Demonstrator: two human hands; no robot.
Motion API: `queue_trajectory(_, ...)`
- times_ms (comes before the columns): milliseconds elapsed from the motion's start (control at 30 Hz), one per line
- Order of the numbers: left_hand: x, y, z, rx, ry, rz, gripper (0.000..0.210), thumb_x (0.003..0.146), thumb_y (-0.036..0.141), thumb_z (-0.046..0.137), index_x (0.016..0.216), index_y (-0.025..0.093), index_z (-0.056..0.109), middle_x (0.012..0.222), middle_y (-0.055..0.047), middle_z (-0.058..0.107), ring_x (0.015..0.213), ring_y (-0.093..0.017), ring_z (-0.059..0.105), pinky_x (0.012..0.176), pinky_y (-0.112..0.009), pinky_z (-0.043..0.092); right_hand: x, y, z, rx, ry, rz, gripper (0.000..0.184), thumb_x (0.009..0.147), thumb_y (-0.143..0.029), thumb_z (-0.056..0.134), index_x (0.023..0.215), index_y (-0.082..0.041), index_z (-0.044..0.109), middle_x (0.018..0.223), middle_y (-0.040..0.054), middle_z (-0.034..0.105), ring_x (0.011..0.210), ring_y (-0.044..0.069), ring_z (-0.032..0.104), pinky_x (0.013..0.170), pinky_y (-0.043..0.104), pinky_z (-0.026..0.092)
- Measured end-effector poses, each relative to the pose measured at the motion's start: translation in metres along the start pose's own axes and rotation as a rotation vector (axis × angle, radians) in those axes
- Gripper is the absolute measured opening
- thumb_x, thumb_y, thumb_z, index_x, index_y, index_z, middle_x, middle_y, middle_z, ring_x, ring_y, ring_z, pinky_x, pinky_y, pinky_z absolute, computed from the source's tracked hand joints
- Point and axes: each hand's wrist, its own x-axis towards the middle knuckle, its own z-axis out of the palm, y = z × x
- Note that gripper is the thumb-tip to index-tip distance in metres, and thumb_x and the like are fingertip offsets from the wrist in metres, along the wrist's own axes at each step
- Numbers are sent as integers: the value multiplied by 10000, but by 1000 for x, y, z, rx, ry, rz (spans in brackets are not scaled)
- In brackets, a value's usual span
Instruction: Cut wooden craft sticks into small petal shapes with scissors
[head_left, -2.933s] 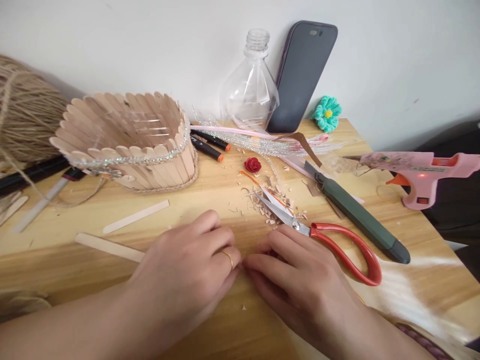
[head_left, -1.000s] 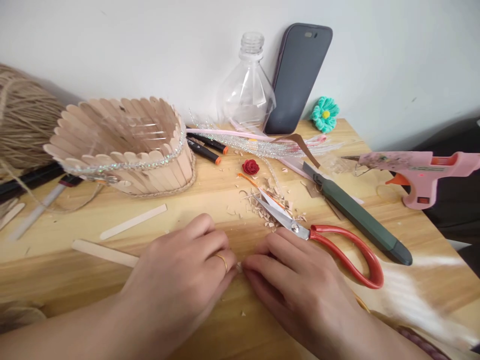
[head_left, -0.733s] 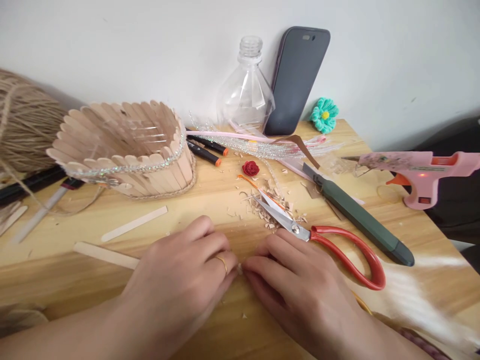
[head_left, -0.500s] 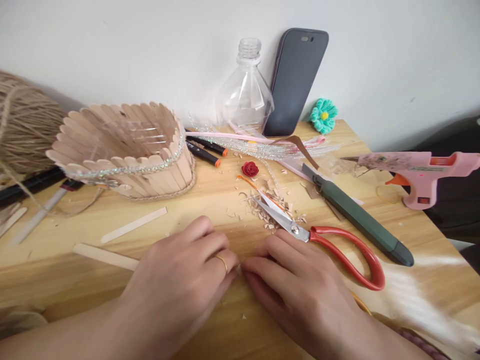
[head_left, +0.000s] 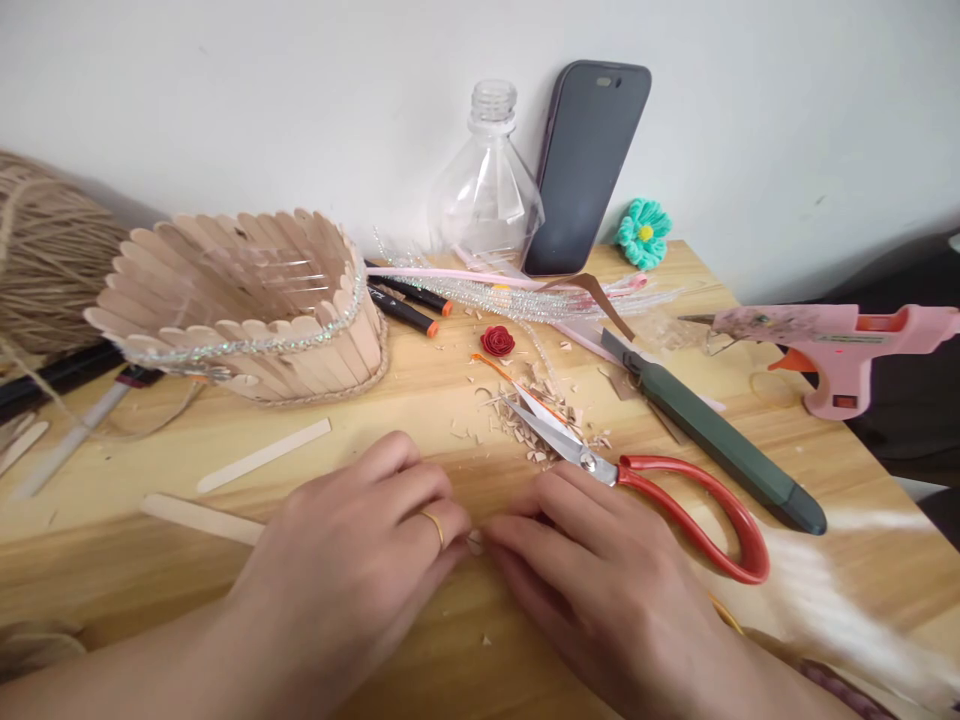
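Note:
My left hand (head_left: 367,540), with a gold ring, is closed in a pinch at the lower middle. My right hand (head_left: 592,570) mirrors it, fingertips pressed together a short gap away. In that gap shows a small pale piece (head_left: 475,543), mostly hidden by the fingers; its kind is unclear. Red-handled scissors (head_left: 600,460) lie slightly open just beyond my right hand, their blades over a heap of wood shavings (head_left: 536,415). Two flat craft sticks lie beside my left hand, the nearer craft stick (head_left: 202,518) partly covered by it and the shorter stick (head_left: 264,455) beyond.
A craft-stick basket (head_left: 255,350) stands at left, before a twine ball (head_left: 56,260). A cut clear bottle (head_left: 487,190) and a phone (head_left: 589,170) stand by the wall. Right lie a green cutter (head_left: 712,430) and a pink glue gun (head_left: 832,345). A red paper rose (head_left: 497,341) sits centrally.
My fingertips have drawn slightly apart, my left hand shifting a little left. More of the small pale piece shows between them.

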Motion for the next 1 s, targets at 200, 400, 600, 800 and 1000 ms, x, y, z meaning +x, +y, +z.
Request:
queue_trajectory(200,2,-6,-10,-12,1,2,194,883,179,473,774,219,629,748,7,619,755,-194,462,619,-320,361,-4,2,-3,-5,41,26,222,892,-120,482,816,-146,689,698,37,580,624,159,490,521,277,388)
queue_trajectory(400,6,-9,-17,27,22,4,183,878,180,484,797,211,645,739,3,624,738,-196,475,641,-339,377,-5,1,-6,-13,-6,24,209,885,-103,474,885,-169,672,761,34,601,670,164,501,542,276,395)
queue_trajectory(600,9,-8,-22,35,32,6,205,880,190,483,772,198,657,705,-8,618,715,-198,478,642,-345,388,-2,-1,-6,-34,-109,-13,244,916,-131,425,894,-210,655,799,29,605,715,165,508,548,261,382)
queue_trajectory(800,7,-11,-34,35,38,-23,223,886,203,470,774,210,663,737,-6,632,737,-197,503,647,-337,397,-1,1,-2,-54,-104,-16,248,915,-138,440,777,-199,636,762,29,584,703,165,501,549,260,371)
queue_trajectory(1000,3,-15,-39,49,-6,-37,204,872,181,489,772,205,666,752,0,648,754,-194,533,675,-334,415,-2,4,0,-107,-78,-70,262,934,-156,409,842,-155,654,746,55,597,680,196,498,554,298,407)
